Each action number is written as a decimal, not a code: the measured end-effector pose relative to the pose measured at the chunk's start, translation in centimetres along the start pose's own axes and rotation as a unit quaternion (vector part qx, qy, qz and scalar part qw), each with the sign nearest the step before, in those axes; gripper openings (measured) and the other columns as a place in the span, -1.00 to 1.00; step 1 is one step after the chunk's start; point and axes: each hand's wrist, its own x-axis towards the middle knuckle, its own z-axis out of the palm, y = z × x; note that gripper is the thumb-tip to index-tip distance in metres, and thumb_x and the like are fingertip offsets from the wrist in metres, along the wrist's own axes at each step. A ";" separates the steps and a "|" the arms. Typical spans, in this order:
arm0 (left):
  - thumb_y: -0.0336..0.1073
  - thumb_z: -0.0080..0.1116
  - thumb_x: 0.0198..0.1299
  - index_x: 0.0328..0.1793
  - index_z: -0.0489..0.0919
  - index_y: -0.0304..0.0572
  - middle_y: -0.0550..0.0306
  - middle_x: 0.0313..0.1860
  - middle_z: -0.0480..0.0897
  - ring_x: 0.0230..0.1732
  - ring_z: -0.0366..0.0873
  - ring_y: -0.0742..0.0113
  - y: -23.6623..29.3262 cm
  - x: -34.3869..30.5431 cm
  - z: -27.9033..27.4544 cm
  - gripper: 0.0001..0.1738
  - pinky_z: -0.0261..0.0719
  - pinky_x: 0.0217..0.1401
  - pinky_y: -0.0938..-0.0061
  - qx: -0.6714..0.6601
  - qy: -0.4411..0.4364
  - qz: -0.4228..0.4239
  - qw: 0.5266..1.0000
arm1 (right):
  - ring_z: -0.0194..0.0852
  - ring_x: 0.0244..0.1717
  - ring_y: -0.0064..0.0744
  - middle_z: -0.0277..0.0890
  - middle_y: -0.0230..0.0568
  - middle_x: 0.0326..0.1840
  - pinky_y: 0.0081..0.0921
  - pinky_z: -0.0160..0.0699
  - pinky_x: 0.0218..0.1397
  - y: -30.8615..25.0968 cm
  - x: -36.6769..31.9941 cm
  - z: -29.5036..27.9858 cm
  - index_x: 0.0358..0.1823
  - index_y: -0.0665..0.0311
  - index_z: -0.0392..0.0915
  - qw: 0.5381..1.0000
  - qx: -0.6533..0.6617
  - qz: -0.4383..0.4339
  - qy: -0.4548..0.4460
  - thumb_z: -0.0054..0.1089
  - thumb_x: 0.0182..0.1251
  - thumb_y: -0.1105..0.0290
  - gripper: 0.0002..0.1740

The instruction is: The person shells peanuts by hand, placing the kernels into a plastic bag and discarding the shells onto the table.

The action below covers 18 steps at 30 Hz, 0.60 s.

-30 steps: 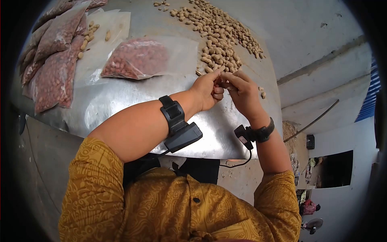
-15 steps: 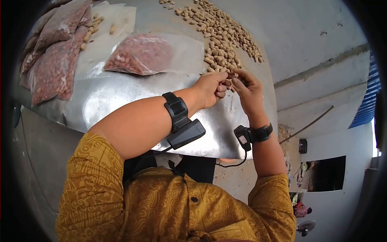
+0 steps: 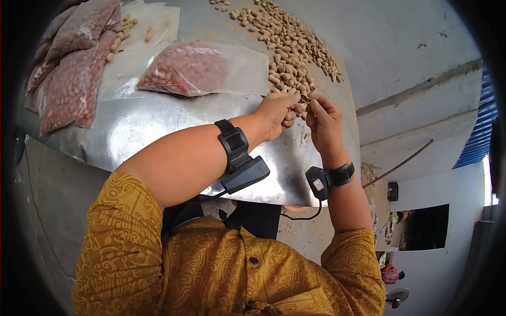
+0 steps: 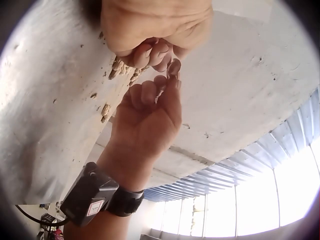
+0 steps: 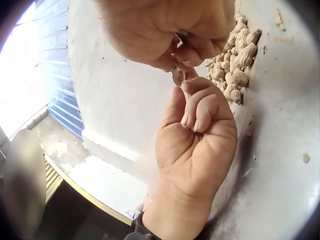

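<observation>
In front of the heap of unshelled peanuts [image 3: 290, 60], both hands meet at the fingertips. My left hand [image 3: 275, 113] has its fingers curled, with thumb and forefinger pinching one side of a small brown peanut pod [image 5: 178, 76]. From the other side my right hand [image 3: 327, 124] grips the pod between thumb and forefinger. Its remaining fingers are bent toward the palm in the left wrist view. Part of the pod is hidden behind the fingertips.
A plastic bag of red peanut kernels [image 3: 184, 68] lies left of the heap on the metal table [image 3: 142, 124]. Further left are several more filled bags [image 3: 74, 79], with a few loose peanuts [image 3: 120, 37] on flat plastic bags. A wall [image 3: 406, 68] stands beyond the table's right side.
The right hand's fingers have parted from the left hand's and come back close to its thumb tip. The pod shows more between them. The head view has shifted slightly.
</observation>
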 end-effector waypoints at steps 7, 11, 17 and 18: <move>-0.12 -0.09 0.31 -0.27 0.46 -0.19 0.35 -0.65 0.28 -0.75 0.06 0.62 0.3 -0.1 0.0 -0.71 -0.02 -0.72 0.66 0.091 0.050 0.057 0.993 | 0.21 -0.62 -0.71 0.42 -0.37 -0.48 -0.78 0.14 -0.59 -0.6 1.6 -7.0 -0.15 0.37 0.51 0.990 -0.100 0.008 0.097 0.09 0.25 0.46 -0.81; -0.07 -0.12 0.33 -0.31 0.46 -0.18 0.36 -0.68 0.24 -0.74 0.03 0.62 0.1 -0.5 0.9 -0.66 -0.02 -0.73 0.65 0.153 0.064 0.062 0.984 | 0.38 -0.52 -0.47 0.51 -0.24 -0.42 -0.58 0.37 -0.44 0.3 2.6 -11.6 -0.21 0.34 0.57 0.901 -0.423 -0.038 0.088 0.13 0.18 0.40 -0.80; 0.04 -0.18 0.35 -0.31 0.39 -0.19 0.36 -0.69 0.20 -0.76 0.00 0.58 1.0 0.4 0.3 -0.57 -0.02 -0.69 0.63 0.078 0.124 0.126 0.981 | 0.49 -0.23 -0.13 0.51 -0.13 -0.30 -0.37 0.47 -0.14 -1.9 -0.8 -5.5 -0.34 0.27 0.60 0.729 -0.638 -0.214 -0.130 0.18 0.03 0.41 -0.85; 0.05 -0.19 0.35 -0.31 0.39 -0.18 0.36 -0.70 0.20 -0.76 0.00 0.58 1.3 0.5 0.1 -0.57 -0.02 -0.69 0.64 0.067 0.125 0.129 0.981 | 0.48 -0.25 -0.12 0.51 -0.14 -0.29 -0.36 0.46 -0.15 -1.5 -1.0 -5.2 -0.36 0.27 0.59 0.754 -0.610 -0.177 -0.164 0.18 0.01 0.43 -0.86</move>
